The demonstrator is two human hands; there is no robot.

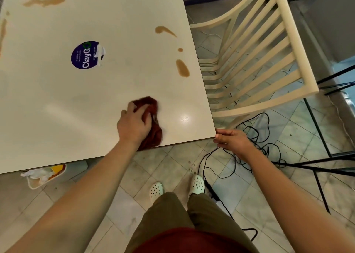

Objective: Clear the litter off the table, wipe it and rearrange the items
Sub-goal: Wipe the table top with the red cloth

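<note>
My left hand [134, 123] presses a dark red cloth [151, 118] onto the white table [57, 108] near its front edge. My right hand [231, 140] rests against the table's front right corner, fingers loosely together, holding nothing. Brown spills mark the top: one long blot [182, 68] near the right edge, a streak [164, 30] above it, and more [45, 1] at the far side. A round purple sticker [86, 55] sits mid-table.
A cream slatted chair [255, 60] stands tight against the table's right side. Black cables [249, 143] tangle on the tiled floor by my feet. A bin [38, 179] with crumpled litter sits under the table's front left. Black metal legs [322, 164] stand at right.
</note>
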